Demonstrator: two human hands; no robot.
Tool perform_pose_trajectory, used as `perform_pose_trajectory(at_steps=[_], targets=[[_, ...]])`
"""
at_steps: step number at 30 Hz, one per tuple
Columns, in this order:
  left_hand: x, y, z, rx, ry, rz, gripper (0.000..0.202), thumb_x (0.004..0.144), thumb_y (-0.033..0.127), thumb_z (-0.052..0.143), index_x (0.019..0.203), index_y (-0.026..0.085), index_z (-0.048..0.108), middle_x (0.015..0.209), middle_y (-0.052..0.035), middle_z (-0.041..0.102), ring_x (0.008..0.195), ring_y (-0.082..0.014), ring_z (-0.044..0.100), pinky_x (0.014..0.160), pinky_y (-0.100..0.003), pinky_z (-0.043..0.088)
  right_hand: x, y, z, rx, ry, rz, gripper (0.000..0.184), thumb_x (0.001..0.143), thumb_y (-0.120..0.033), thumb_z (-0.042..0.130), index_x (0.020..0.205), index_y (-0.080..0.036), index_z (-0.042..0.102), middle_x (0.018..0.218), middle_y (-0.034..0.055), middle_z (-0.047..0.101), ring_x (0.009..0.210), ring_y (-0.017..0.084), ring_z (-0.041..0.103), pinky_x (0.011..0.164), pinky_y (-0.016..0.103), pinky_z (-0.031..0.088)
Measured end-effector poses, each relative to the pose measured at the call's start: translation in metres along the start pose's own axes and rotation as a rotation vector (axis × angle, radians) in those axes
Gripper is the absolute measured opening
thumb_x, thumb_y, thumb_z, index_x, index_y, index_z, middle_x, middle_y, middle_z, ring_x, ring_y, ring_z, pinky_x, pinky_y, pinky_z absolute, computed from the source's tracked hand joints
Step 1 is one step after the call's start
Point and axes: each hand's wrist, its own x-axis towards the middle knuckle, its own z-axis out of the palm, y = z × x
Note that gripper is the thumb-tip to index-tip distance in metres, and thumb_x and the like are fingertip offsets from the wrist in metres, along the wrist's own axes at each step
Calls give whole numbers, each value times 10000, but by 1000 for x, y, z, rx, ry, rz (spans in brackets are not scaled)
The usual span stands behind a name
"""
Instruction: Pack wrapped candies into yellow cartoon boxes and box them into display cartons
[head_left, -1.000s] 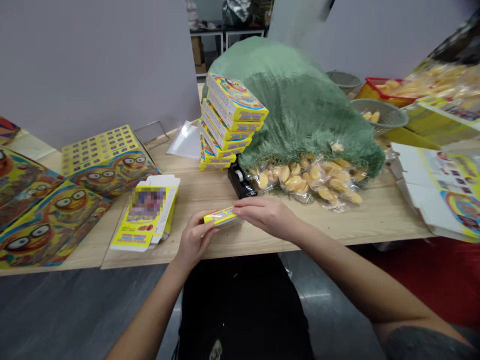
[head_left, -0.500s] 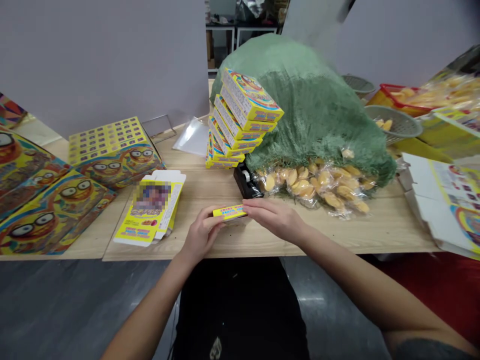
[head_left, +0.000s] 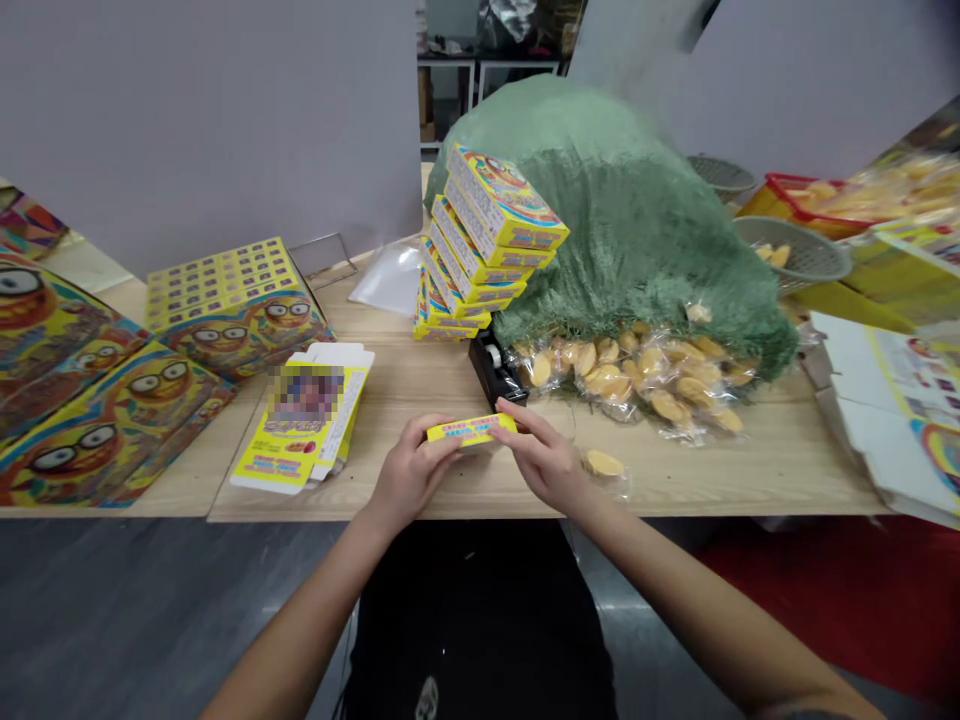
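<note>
A small yellow box (head_left: 471,432) sits at the near edge of the worktop (head_left: 750,470), clamped between two grips: the left hand (head_left: 409,478) closed on its left end, the right hand (head_left: 544,462) on its right. Its printed lettering is too blurred to read.

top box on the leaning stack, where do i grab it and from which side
Pinch the top box across its narrow width, from above and the near left: it lies tilted face up, and the green sack crowds its far right side.
</note>
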Motion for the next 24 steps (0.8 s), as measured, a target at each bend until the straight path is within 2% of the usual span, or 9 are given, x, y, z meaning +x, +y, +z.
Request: perform_pose_trajectory(at_steps=[2,4,7,9,11,14,18,20,24], targets=[[0,1,1,-28,22,-18,264,899,108,521,1114,260,542,1159,-54,542,1059,-176,572,858,-336,518,-7,3,-5,106,27,120,474,902,-160,503,1357,-290,479,1472,129,411,1263,243,519,954,419,531],[0,2,3,-54,90,-52,281,894,99,520,1121,265,528,1169,-53,542,1060,-180,569,859,-358,518,-19,12,-6,216,191,354,487,904,-255,533,1378,-270,424,1343,148,530,1151,235,595,871,417,567],[-1,2,8,13,164,-71,296,885,97,529,1119,278,526,1182,-56,540,1059,-189,561,850,-375,518,-32,35,1,307,384,765,331,895,-399,523,1164,-210,569,1047,103,647,920,202,650,701,360,595],[-1,0,12,63,143,-52,308,885,95,523,1128,286,527,1190,-60,531,1062,-188,559,839,-361,521,-29,53,10,318,400,910,350,857,-470,541,1052,-186,602,1032,102,638,908,201,631,658,333,587],[-2,-1,14,75,113,-38,315,885,93,523,1133,288,524,1197,-61,523,1062,-184,558,833,-348,522,-15,70,16,333,401,957,388,830,-503,547,1049,-187,599,1046,101,636,915,201,622,630,311,576],[-3,-1,14,52,105,-37,317,876,81,541,1126,276,524,1194,-62,517,1066,-180,552,842,-345,516,13,89,18,396,309,1005,338,814,-512,549,907,-200,642,898,73,675,806,193,638,556,292,557],[-4,0,14,18,106,-25,323,866,53,546,1115,258,525,1196,-64,507,1086,-176,536,864,-333,501,37,95,15,469,189,1023,255,771,-450,609,719,-207,667,706,50,675,665,185,628,512,297,541],[-3,-1,14,14,112,-39,326,867,55,546,1118,261,521,1200,-62,506,1092,-175,531,872,-332,497,37,90,18,472,214,1009,259,760,-448,610,737,-198,673,731,58,679,688,191,629,527,302,544],[5,-6,13,7,126,-82,272,879,88,553,1094,254,530,1162,-55,526,1071,-175,540,889,-345,489,17,71,32,432,363,920,394,834,-516,474,906,-176,661,973,107,670,923,220,622,629,310,554]])
